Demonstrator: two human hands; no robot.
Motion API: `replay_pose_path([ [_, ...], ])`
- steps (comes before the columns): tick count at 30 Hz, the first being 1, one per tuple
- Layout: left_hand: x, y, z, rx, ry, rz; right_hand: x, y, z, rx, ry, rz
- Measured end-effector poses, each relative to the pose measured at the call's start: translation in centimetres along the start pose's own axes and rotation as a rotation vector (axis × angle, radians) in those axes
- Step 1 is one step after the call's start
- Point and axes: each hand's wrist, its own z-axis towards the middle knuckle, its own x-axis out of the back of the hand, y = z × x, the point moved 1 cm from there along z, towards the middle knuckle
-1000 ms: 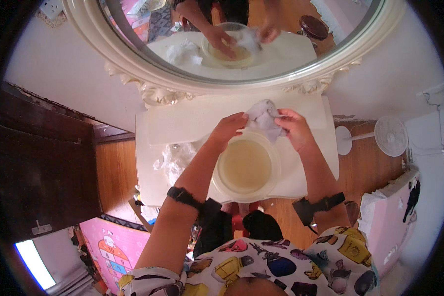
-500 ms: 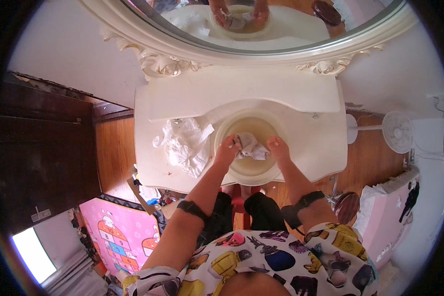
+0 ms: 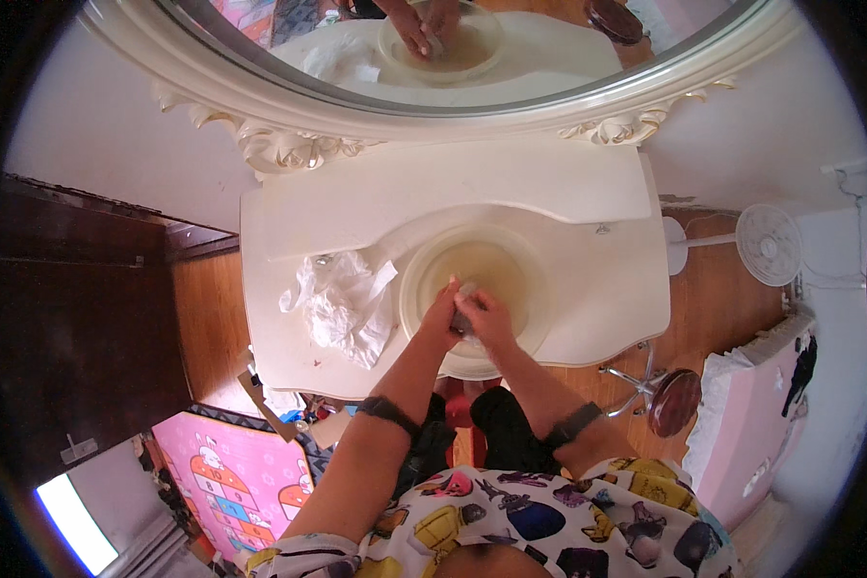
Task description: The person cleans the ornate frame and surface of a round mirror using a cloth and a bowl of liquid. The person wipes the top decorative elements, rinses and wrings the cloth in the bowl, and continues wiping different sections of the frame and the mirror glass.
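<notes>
A round whitish basin [image 3: 409, 289] of cloudy, yellowish water [image 3: 496, 265] stands at the front of the cream dressing table [image 3: 607, 279]. Over its near-left part, my left hand [image 3: 440, 314] and my right hand [image 3: 489, 320] are pressed together. Both are closed around a small grey-white cloth [image 3: 466, 293], bunched up so that only bits of it show between the fingers. Its exact shape is hidden by my hands. The mirror [image 3: 433, 58] above reflects the hands together over the basin.
A crumpled white plastic bag [image 3: 342, 308] lies left of the basin. A carved mirror frame [image 3: 294, 149] borders the table's far side. To the right are a white fan [image 3: 769, 246] and a round-seated stool [image 3: 674, 403]; a dark door [image 3: 87, 318] is at left.
My hands were apart with the cloth spread out below them; now they have come together and the cloth is bunched between them. The whole view has shifted slightly.
</notes>
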Motion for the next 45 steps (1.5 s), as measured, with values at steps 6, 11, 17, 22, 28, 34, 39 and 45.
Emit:
replay_pose_path([
  [6, -1.5, 0.7, 1.2, -0.16, -0.118, 0.158, -1.0, -4.7, -4.0, 0.693, 0.218, -0.33],
  [11, -3.6, 0.0, 0.0, -0.484, 0.017, 0.627, -0.2, -3.9, -1.4, 0.599, 0.275, -0.381],
  [17, -5.9, 0.3, -2.8, -0.41, 0.201, 0.288, 2.8, 1.0, 3.8, 0.49, 0.31, -0.453],
  [22, -0.2, 0.5, -0.8, -1.125, 0.429, 1.225, 3.3, 3.1, 5.2, 0.519, 0.409, -0.555],
  [28, -2.1, 0.5, -0.9, -0.15, 0.147, 0.174, 1.5, 3.5, 2.8, -0.144, -0.108, 0.172],
  [34, -3.5, -1.9, -0.9, -0.346, 0.177, 0.047, 0.8, 1.4, 1.9, 0.156, 0.079, 0.072],
  [39, -3.9, -2.2, -0.5, -0.685, 0.44, 0.446, -0.3, 1.0, 0.4, -0.201, -0.16, 0.886],
  [45, -6.6, -3.8, -2.8, -0.693, 0.246, 0.729, 3.3, 4.0, 3.1, -0.329, -0.313, 0.915],
])
